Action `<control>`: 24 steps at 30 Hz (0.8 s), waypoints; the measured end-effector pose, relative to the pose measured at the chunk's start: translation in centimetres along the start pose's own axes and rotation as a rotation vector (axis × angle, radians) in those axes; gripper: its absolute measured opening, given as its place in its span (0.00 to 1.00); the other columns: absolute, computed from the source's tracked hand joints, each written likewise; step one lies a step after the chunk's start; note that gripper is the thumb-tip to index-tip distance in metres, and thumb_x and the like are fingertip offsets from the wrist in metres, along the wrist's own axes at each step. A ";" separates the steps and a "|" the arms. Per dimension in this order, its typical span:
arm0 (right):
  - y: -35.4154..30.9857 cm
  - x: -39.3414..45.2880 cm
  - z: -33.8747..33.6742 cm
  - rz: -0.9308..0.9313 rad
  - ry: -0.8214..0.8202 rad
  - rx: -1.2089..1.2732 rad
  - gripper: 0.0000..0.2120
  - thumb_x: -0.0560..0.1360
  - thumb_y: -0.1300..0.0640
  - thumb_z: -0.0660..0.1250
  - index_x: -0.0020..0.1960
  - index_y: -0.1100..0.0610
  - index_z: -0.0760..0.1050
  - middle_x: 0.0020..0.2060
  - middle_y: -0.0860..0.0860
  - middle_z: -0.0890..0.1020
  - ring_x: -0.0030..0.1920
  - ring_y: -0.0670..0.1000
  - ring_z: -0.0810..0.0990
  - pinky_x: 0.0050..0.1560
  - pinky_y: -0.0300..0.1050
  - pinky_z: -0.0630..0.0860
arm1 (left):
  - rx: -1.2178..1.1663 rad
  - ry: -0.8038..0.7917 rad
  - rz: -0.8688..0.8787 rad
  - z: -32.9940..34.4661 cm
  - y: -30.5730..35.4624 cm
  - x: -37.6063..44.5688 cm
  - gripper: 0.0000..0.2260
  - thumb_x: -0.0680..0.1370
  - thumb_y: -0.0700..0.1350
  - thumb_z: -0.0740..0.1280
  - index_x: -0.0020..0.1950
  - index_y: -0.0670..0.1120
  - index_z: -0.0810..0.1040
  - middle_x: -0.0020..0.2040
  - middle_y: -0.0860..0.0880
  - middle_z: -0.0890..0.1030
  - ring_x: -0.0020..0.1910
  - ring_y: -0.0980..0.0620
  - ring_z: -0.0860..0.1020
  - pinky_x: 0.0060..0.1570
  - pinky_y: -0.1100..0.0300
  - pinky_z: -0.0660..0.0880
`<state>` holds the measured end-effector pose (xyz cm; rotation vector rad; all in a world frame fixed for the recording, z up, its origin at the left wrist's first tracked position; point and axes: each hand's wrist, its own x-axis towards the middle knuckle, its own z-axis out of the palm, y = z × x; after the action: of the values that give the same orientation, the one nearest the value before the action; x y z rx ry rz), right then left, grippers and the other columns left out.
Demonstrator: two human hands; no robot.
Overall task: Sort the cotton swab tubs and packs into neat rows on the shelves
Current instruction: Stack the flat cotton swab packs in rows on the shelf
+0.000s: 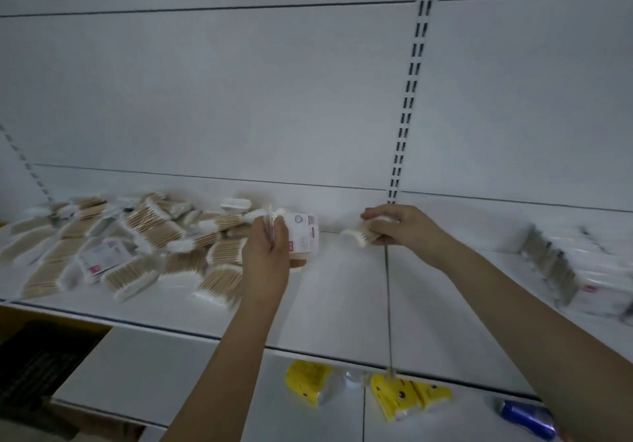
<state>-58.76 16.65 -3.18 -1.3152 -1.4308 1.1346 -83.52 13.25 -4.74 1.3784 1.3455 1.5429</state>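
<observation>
A loose heap of cotton swab packs (137, 243) with wooden sticks and white tips covers the left part of the white shelf (335, 291). My left hand (265, 256) grips a white labelled pack (303, 236) at the heap's right edge. Farther right, near the back wall, my right hand (397, 226) holds a swab pack (356, 234) whose white tips stick out to the left. A blurred row of white packs (575, 270) stands at the shelf's right end.
On the lower shelf lie yellow packs (308, 380) (407, 395) and a blue item (527, 417). A slotted upright (407, 99) runs up the back wall. A dark crate (37, 369) sits at the lower left.
</observation>
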 end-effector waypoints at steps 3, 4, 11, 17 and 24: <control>0.0 -2.9 -3.8 -0.012 -0.024 -0.197 0.20 0.74 0.60 0.74 0.65 0.54 0.78 0.68 0.38 0.72 0.54 0.36 0.81 0.55 0.33 0.75 | -0.105 -0.092 -0.036 2.9 0.0 -1.2 0.10 0.84 0.48 0.61 0.56 0.42 0.74 0.49 0.48 0.83 0.43 0.51 0.85 0.35 0.57 0.82; 0.0 -3.9 -4.9 -0.013 -0.011 -0.268 0.21 0.74 0.60 0.75 0.65 0.52 0.77 0.69 0.37 0.71 0.54 0.37 0.82 0.57 0.35 0.74 | -0.127 -0.125 -0.044 3.9 0.0 -1.5 0.10 0.83 0.48 0.62 0.56 0.42 0.74 0.49 0.49 0.83 0.44 0.51 0.85 0.35 0.57 0.82; -1.7 -11.8 -11.8 -0.040 0.289 -0.327 0.07 0.78 0.54 0.70 0.53 0.57 0.80 0.41 0.45 0.85 0.36 0.53 0.86 0.39 0.44 0.82 | -0.028 -0.358 -0.041 12.2 -0.2 -3.8 0.11 0.77 0.41 0.71 0.56 0.49 0.73 0.51 0.45 0.82 0.45 0.50 0.83 0.42 0.51 0.83; -1.1 -14.3 -17.5 -0.049 0.459 -1.043 0.10 0.80 0.39 0.60 0.46 0.44 0.71 0.40 0.44 0.77 0.39 0.42 0.74 0.36 0.43 0.66 | 0.167 -0.524 0.298 17.8 1.1 -4.5 0.13 0.78 0.43 0.70 0.62 0.51 0.77 0.53 0.53 0.78 0.51 0.55 0.76 0.46 0.78 0.65; 0.3 -10.5 -20.4 0.064 0.406 -1.073 0.16 0.78 0.55 0.69 0.61 0.58 0.67 0.48 0.57 0.81 0.45 0.56 0.79 0.46 0.52 0.77 | 0.349 -0.530 0.372 22.5 2.1 -2.1 0.12 0.77 0.45 0.73 0.59 0.48 0.76 0.51 0.52 0.79 0.50 0.53 0.76 0.47 0.59 0.70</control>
<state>-38.01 7.59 0.74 -2.1528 -1.7242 0.0065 -61.03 16.56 -5.29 2.1704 1.0903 1.0546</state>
